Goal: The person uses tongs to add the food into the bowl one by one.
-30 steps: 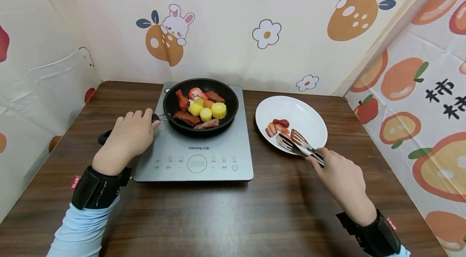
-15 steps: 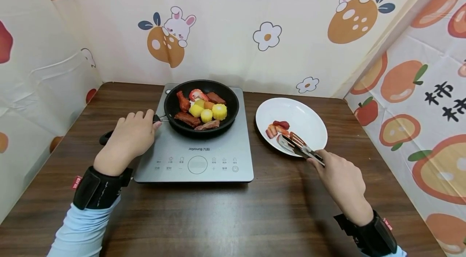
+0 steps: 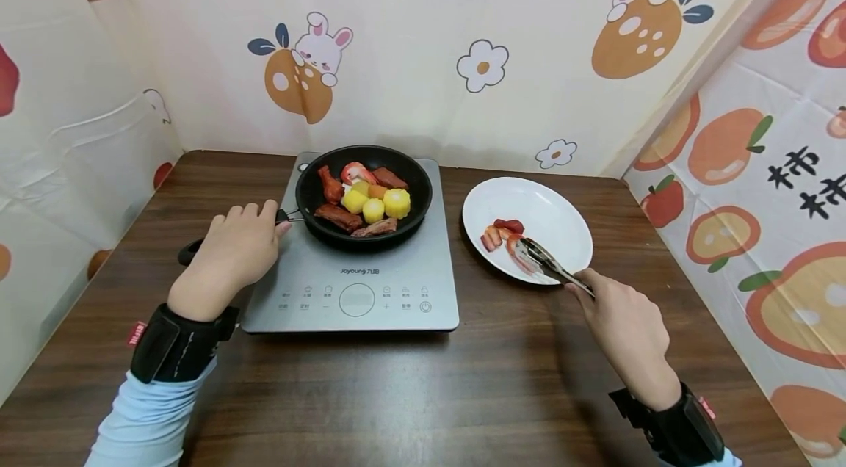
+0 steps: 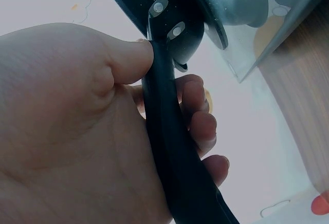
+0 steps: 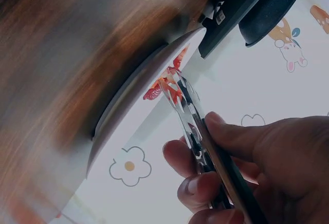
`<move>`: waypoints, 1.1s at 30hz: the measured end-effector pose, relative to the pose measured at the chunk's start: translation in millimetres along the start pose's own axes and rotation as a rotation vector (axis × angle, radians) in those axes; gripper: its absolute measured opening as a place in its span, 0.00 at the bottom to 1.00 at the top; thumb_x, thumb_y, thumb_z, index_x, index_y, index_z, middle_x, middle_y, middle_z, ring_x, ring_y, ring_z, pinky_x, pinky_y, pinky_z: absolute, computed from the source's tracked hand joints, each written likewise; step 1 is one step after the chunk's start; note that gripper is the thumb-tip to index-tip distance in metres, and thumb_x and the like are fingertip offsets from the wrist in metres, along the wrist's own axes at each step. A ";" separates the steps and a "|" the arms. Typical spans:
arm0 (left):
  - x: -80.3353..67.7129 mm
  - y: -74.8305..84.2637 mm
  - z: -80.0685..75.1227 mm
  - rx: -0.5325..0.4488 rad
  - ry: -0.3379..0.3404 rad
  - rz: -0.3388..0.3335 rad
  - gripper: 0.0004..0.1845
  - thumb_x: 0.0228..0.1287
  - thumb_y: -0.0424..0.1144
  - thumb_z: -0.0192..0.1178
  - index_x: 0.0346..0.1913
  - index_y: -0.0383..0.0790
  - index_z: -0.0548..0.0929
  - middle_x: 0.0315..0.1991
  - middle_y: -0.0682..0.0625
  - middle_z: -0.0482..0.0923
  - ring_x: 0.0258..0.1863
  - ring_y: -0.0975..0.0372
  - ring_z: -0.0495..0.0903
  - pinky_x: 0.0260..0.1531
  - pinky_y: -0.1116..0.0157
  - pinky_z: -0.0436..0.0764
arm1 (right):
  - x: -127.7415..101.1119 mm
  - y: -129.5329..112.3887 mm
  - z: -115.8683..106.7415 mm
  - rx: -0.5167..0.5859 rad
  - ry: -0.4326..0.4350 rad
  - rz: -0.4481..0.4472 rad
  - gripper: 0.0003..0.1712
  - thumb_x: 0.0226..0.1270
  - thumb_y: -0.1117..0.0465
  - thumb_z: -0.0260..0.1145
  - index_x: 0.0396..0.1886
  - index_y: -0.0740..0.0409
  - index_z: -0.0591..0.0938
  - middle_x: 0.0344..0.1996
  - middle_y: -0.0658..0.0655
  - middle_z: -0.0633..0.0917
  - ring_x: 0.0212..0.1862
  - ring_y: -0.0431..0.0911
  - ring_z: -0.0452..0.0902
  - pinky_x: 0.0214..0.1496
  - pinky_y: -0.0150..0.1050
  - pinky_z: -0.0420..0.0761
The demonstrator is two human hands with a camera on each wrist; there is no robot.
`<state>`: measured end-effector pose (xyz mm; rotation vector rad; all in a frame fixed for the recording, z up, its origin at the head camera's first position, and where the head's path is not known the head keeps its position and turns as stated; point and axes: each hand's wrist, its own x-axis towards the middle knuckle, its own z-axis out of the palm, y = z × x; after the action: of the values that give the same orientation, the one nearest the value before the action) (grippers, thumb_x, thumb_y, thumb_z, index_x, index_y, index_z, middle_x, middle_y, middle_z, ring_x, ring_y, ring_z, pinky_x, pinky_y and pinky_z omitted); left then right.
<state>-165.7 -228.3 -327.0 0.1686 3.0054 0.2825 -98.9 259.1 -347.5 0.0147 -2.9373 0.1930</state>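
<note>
A black frying pan (image 3: 364, 194) sits on a grey induction cooker (image 3: 357, 261). It holds corn pieces, a shrimp, a drumstick and brown meat strips. My left hand (image 3: 231, 250) grips the pan handle (image 4: 169, 147), fingers curled round it. To the right is a white plate (image 3: 548, 214) with red and orange food pieces (image 3: 499, 233). My right hand (image 3: 624, 331) holds metal tongs (image 3: 548, 265), whose tips are closed on an orange-red piece (image 5: 169, 82) over the plate.
The wooden table (image 3: 423, 393) is walled in by patterned cloth at the back and on both sides. The cooker's control panel (image 3: 357, 299) faces me. Black wrist bands sit on both arms.
The tongs have closed: a second ago their tips stood apart over the plate's near edge, now they pinch a piece of food. The left hand and pan have not moved.
</note>
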 end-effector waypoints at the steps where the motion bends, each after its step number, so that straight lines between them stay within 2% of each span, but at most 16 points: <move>1: 0.1 0.0 0.1 0.000 0.000 0.001 0.28 0.84 0.47 0.40 0.69 0.22 0.63 0.59 0.23 0.71 0.58 0.32 0.70 0.57 0.35 0.68 | -0.2 0.1 -0.1 0.001 -0.002 0.002 0.11 0.71 0.52 0.69 0.48 0.49 0.86 0.17 0.53 0.79 0.17 0.47 0.66 0.16 0.41 0.58; 15: -0.4 -1.0 1.4 0.001 0.004 0.009 0.28 0.84 0.47 0.40 0.68 0.23 0.64 0.58 0.23 0.72 0.57 0.33 0.71 0.57 0.35 0.69 | 0.1 -1.6 -4.9 0.025 0.038 -0.020 0.10 0.72 0.52 0.68 0.48 0.49 0.86 0.17 0.52 0.80 0.17 0.45 0.66 0.17 0.41 0.58; 22: 0.4 -0.1 0.1 0.001 0.002 0.007 0.28 0.84 0.47 0.40 0.69 0.23 0.63 0.59 0.23 0.72 0.59 0.33 0.70 0.58 0.35 0.68 | 7.9 -7.5 -13.8 0.056 0.124 -0.090 0.12 0.73 0.53 0.68 0.50 0.52 0.86 0.20 0.55 0.84 0.16 0.44 0.64 0.16 0.39 0.57; 28: 0.6 -0.3 -0.7 0.010 0.002 0.007 0.28 0.84 0.47 0.40 0.68 0.23 0.63 0.59 0.23 0.72 0.59 0.33 0.70 0.58 0.35 0.68 | 22.5 -23.2 -24.0 0.087 0.149 -0.151 0.13 0.73 0.51 0.67 0.50 0.53 0.86 0.18 0.52 0.81 0.17 0.42 0.61 0.18 0.37 0.55; 33: 0.7 -0.3 -0.9 0.009 0.001 0.006 0.28 0.84 0.46 0.40 0.69 0.23 0.63 0.59 0.23 0.72 0.59 0.33 0.70 0.58 0.35 0.68 | 36.2 -48.0 -31.2 0.098 0.106 -0.176 0.15 0.75 0.47 0.64 0.51 0.49 0.86 0.15 0.49 0.78 0.18 0.43 0.62 0.20 0.37 0.56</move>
<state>-166.5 -228.7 -326.3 0.1781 3.0079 0.2697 -127.2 215.7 -303.9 0.2679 -2.7992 0.3009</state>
